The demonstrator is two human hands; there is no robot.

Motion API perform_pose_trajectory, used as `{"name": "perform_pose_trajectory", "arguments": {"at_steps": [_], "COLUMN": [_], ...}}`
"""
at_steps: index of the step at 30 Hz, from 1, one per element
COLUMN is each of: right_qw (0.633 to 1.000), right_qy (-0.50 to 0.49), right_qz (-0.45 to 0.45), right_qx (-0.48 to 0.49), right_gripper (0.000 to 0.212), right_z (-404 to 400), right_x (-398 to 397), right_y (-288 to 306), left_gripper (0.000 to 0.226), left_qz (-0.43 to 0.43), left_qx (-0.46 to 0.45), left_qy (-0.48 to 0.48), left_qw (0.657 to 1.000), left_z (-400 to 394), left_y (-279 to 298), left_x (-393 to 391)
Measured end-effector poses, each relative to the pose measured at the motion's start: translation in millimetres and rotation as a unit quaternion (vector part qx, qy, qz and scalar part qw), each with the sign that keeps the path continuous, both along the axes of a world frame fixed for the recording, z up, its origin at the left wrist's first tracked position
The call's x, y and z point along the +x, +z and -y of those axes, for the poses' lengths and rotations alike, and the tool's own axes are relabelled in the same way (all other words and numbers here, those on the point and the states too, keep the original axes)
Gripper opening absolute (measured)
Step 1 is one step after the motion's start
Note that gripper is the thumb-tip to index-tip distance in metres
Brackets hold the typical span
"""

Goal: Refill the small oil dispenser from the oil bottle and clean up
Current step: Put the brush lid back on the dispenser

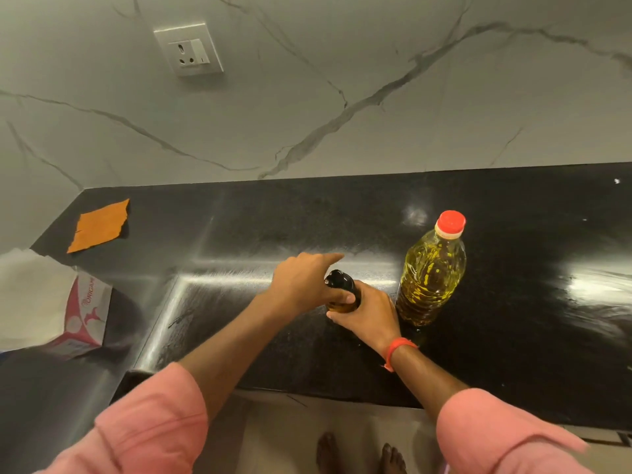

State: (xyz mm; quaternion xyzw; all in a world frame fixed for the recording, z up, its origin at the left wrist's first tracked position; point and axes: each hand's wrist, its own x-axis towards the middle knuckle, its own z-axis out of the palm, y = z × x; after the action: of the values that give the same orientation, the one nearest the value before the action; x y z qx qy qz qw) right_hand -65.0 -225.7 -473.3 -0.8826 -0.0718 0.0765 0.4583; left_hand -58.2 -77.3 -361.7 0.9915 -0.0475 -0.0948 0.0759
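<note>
Both hands grip the oil dispenser [343, 290]; right hand [367, 311] wraps its body; left hand [304, 280] pinches beside it, forefinger straight.

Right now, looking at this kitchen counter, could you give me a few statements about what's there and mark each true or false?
1. The big oil bottle has its red cap on. True.
2. The right hand grips the small dark dispenser. True.
3. The orange cloth lies under the oil bottle. False: it lies apart, far to the left near the wall.
4. The oil bottle lies on its side. False: it stands upright on the counter.
5. The left hand is at the dispenser's top. True.
</note>
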Motion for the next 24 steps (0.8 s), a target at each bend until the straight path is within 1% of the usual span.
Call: {"name": "perform_pose_trajectory", "arguments": {"at_steps": [2, 3, 5, 7, 10, 14, 16, 21, 24], "right_qw": [1.000, 1.000, 1.000, 1.000, 1.000, 1.000, 1.000, 1.000, 1.000], "right_qy": [0.000, -0.001, 0.000, 0.004, 0.006, 0.011, 0.016, 0.024, 0.026], "right_qz": [0.003, 0.003, 0.001, 0.003, 0.009, 0.007, 0.006, 0.008, 0.006], "right_qx": [0.001, 0.002, 0.001, -0.002, -0.009, -0.004, -0.002, 0.006, 0.011], "right_gripper": [0.050, 0.051, 0.052, 0.051, 0.049, 0.050, 0.046, 0.040, 0.038], "right_z": [0, 0, 1, 1, 2, 3, 4, 6, 6], "right_x": [0, 0, 0, 1, 0, 0, 0, 0, -1], "right_y": [1, 1, 0, 0, 1, 0, -1, -2, -3], "left_gripper": [0.057, 0.045, 0.033, 0.031, 0.029, 0.035, 0.037, 0.041, 0.046], "left_qz": [0.034, 0.040, 0.041, 0.049, 0.075, 0.093, 0.097, 0.125, 0.151], "left_qx": [-0.085, -0.112, -0.137, -0.159, -0.217, -0.300, -0.329, -0.368, -0.373], "left_qy": [0.048, 0.071, 0.106, 0.126, 0.137, 0.157, 0.168, 0.200, 0.249], "left_qw": [0.995, 0.990, 0.984, 0.978, 0.963, 0.936, 0.924, 0.899, 0.881], "left_z": [-1, 0, 1, 2, 1, -2, 0, 12, 21], "left_y": [-7, -10, -17, -23, -36, -47, -49, -56, -60], "left_x": [-6, -8, -13, -16, -22, -29, -33, -46, -53]}}
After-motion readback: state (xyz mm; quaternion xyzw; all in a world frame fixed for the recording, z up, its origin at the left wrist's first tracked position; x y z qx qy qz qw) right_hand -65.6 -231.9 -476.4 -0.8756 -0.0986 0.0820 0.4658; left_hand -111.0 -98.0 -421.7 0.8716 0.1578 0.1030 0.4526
